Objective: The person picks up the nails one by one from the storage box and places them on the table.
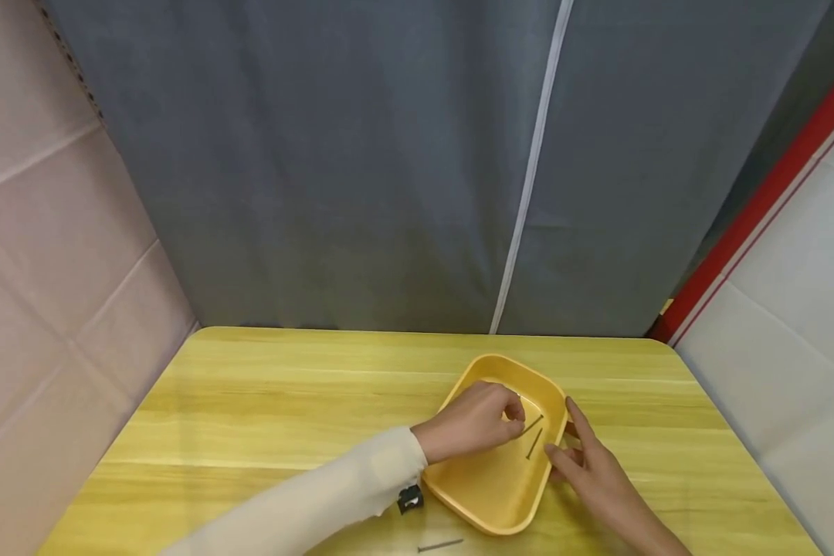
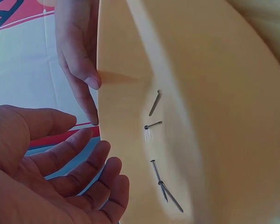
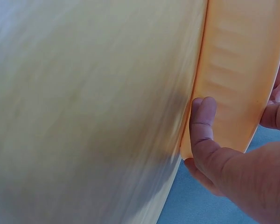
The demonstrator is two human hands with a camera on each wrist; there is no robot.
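The yellow tray [image 1: 500,494] sat lower right of centre on the bench [image 1: 250,401], nails [image 1: 533,442] inside. The left hand [image 1: 476,423] hovered over them, grip loosely curled, empty; the right hand [image 1: 591,463] pinched the tray's rim. Best steadied firmly while picking nails singly.

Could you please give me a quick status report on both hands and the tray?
Left hand open over the yellow plastic tray. Right hand gripping the tray's right rim. Thin metal nails loose inside the tray; one more nail on the wooden table.
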